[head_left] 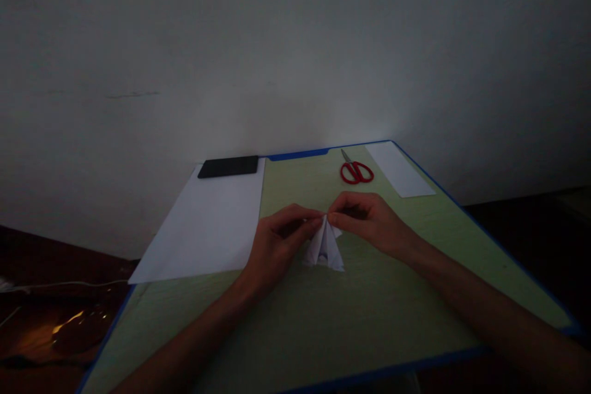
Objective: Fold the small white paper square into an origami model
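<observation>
A small folded piece of white paper [325, 245] hangs between my hands over the middle of the table, its pleated lower end fanned out toward me. My left hand [279, 240] pinches its upper left edge between thumb and forefinger. At the top point of the paper, my right hand [367, 218] closes thumb and forefinger in a pinch. Both sets of fingertips nearly meet there. Just beyond the right hand lie red-handled scissors [356, 171], blades pointing away. Fingertips cover the very top of the fold.
On the left of the green table [415, 314] lies a large white sheet [207, 221] with a flat black object [229, 166] on its far end. A narrow white paper strip [401, 169] rests at the far right. A wall [286, 55] stands behind the table.
</observation>
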`<state>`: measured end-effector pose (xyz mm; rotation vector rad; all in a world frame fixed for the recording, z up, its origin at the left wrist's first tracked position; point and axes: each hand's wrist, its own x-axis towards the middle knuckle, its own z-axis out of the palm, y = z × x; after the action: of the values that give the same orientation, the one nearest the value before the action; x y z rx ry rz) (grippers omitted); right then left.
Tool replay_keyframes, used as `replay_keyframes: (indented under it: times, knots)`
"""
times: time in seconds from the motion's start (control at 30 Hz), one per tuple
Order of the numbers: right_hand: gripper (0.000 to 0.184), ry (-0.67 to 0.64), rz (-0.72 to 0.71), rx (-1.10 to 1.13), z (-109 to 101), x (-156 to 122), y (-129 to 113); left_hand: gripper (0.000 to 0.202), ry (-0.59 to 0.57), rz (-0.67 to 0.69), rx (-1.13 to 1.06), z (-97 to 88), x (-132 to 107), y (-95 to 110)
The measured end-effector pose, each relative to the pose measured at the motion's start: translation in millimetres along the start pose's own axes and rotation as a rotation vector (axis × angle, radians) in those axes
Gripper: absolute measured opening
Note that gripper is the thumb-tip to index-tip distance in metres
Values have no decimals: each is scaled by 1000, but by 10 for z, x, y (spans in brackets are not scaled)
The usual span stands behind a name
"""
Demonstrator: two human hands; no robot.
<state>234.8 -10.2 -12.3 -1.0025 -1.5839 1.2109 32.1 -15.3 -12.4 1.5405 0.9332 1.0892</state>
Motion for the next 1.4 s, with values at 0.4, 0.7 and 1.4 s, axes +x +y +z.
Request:
replay_keyframes:
  times: [0.4,0.7,1.4]
  knots:
    - [13,40,-48,-157,27,-49,4,8,-2,38,27,26,-11,-2]
    - [14,43,-28,-147,42,-37,-8,17,62,-102,-71,23,47,-47]
    - [14,-2,16,-37,6,-19,-21,8,-3,-23,-5,-1,19,-21]
